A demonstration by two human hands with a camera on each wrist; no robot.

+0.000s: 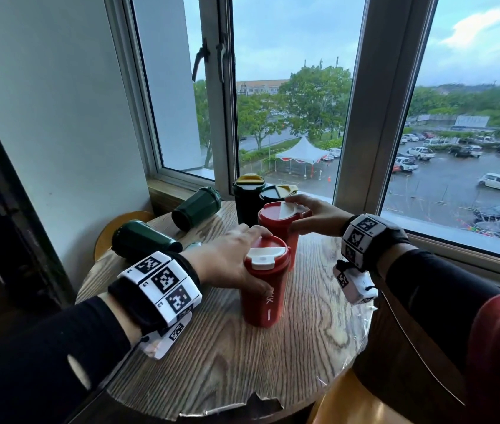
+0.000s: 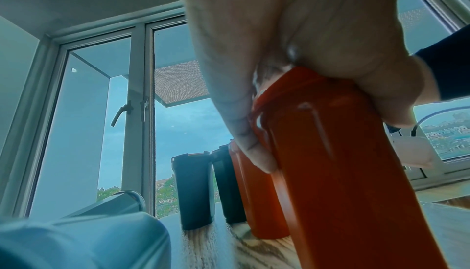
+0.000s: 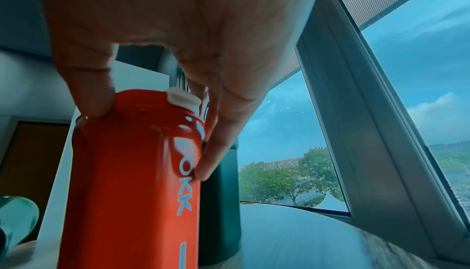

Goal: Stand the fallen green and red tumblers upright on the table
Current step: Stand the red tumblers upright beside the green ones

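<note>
Both red tumblers stand mid-frame, left hand (image 1: 227, 258) grasping the near red (image 1: 265, 289), right hand (image 1: 313, 214) grasping the far red (image 1: 279, 221), while two green tumblers (image 1: 195, 208) lie fallen at left.

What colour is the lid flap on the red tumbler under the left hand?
White, clearest in the head view: lid flap.

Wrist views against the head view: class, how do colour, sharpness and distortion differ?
Head view: natural colour, bright window, sharp wood grain on the table, bowed frame edges. Left wrist view: blue-teal cast, the left hand and its red tumbler blurred. Right wrist view: the same cast, the right hand soft, window frame slanted.
</note>
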